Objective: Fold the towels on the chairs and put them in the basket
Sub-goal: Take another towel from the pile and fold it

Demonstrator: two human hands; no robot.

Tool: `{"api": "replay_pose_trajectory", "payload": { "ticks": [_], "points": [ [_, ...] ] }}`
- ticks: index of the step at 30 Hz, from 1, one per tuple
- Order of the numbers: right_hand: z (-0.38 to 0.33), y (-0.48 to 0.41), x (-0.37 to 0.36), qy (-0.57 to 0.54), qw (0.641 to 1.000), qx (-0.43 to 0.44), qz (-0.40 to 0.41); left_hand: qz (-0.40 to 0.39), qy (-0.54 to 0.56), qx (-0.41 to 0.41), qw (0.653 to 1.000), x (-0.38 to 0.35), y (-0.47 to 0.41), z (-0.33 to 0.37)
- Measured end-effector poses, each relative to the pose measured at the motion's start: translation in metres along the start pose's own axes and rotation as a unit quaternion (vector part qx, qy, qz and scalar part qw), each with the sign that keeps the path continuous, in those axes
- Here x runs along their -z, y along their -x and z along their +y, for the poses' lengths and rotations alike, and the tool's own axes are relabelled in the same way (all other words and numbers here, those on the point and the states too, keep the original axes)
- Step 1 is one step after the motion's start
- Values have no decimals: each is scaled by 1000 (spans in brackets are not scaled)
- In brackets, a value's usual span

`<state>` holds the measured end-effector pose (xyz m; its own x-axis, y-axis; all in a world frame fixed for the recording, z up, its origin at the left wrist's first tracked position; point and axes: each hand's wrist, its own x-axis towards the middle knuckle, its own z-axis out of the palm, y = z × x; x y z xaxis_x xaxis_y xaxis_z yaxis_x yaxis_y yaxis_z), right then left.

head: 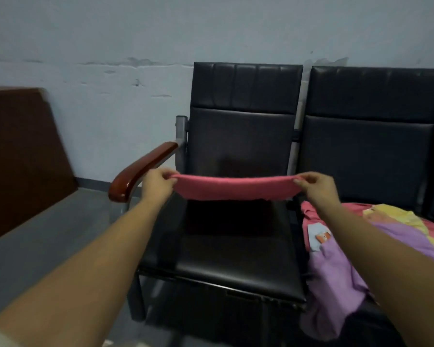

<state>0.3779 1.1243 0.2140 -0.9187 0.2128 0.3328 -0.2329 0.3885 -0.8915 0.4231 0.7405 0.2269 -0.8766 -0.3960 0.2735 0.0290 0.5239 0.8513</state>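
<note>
Left hand [158, 182], right hand [316, 186], taut pink towel [233, 187]

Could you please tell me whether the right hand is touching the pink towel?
Touching. The head view shows the right hand pinching one end of the pink towel.

Your left hand [157, 182] and right hand [316, 185] each pinch one end of a pink towel [233, 187], stretched level between them above the seat of the left chair [238, 259]. Its wooden armrest [140, 169] runs just left of your left hand. On the right chair [371, 126] lies a heap of towels [341, 266], purple, pink and yellow, spilling over the near seat edge. A brown board [23, 156] leans at far left.
</note>
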Motion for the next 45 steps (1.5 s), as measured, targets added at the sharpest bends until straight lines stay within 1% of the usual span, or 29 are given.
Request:
{"api": "replay_pose_trajectory", "payload": {
  "ticks": [4, 6, 8, 12, 15, 17, 20, 24, 27, 29, 33, 36, 39, 42, 45],
  "points": [
    [55, 55, -13, 38, 998, -5, -45, 36, 94, 116, 988, -26, 48, -57],
    [67, 66, -13, 67, 996, 10, -50, 38, 89, 138, 986, -35, 60, -71],
    [72, 69, -13, 88, 994, 20, -60, 33, 65, 120, 990, -33, 63, -77],
    [74, 70, -11, 90, 993, 4, -76, 11, 5, 70, 997, -24, 64, -83],
    [65, 70, -12, 73, 996, 3, -61, 18, 16, 48, 999, -24, 68, -83],
    [57, 70, -12, 29, 998, -20, -46, 10, 25, 36, 999, -26, 70, -75],
    [50, 75, -7, -37, 996, -69, -45, 0, 29, 12, 1000, -27, 73, -67],
    [48, 83, 6, -31, 991, -111, -75, -17, 6, 9, 1000, -16, 80, -66],
    [42, 83, 13, -39, 983, -136, -113, -70, -10, 23, 997, -11, 84, -67],
    [42, 83, 13, -14, 983, -132, -126, -84, -26, 30, 996, -11, 88, -69],
    [53, 81, 6, 81, 981, -127, -120, -60, -51, 12, 997, -15, 90, -75],
    [66, 70, -1, 176, 977, -73, -99, -53, -50, -6, 997, -25, 80, -83],
    [70, 58, -7, 230, 968, -41, -89, -29, -65, -1, 997, -39, 61, -91],
    [74, 45, -18, 247, 966, -41, -69, 5, -53, 13, 999, -58, 40, -87],
    [86, 28, -34, 191, 977, -89, -27, 26, -7, 38, 999, -82, 16, -87]
  ]
}}
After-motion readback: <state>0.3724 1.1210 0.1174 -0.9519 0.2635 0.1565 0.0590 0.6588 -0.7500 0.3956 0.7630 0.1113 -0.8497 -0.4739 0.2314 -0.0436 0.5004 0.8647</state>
